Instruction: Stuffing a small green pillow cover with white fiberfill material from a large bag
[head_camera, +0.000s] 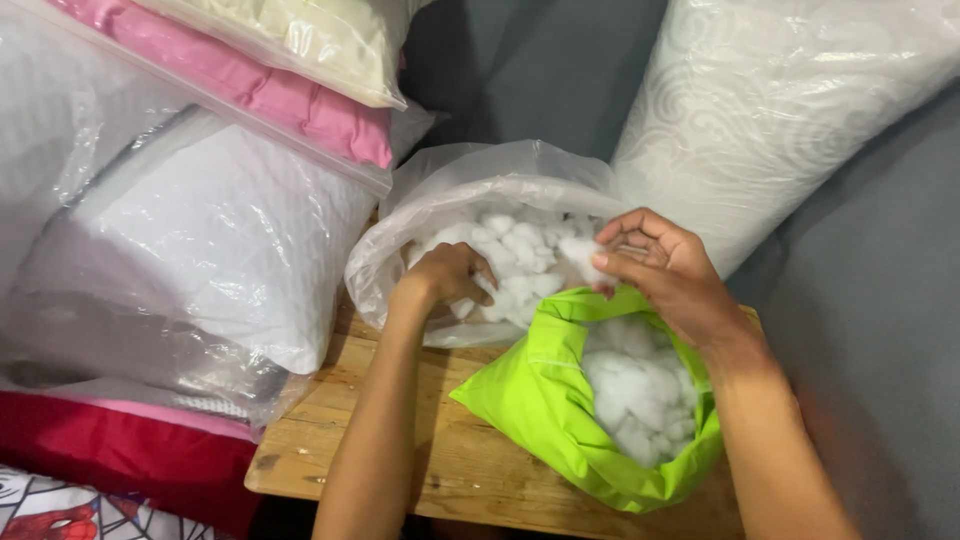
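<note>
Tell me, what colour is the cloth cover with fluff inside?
Bright lime green cover, seen in the head view.

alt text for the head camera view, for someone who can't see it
Seen from above, a person's left hand reaches into a clear plastic bag of white fibre clumps, while the right hand holds a clump over an open lime-green fabric cover partly filled with them. Both sit on a wooden table, with bagged pillows stacked at left.

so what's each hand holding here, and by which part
The right hand pinches a clump of white stuffing at its end with the fingertips. The left hand is sunk in the clear plastic bag; its hold cannot be told.
</note>
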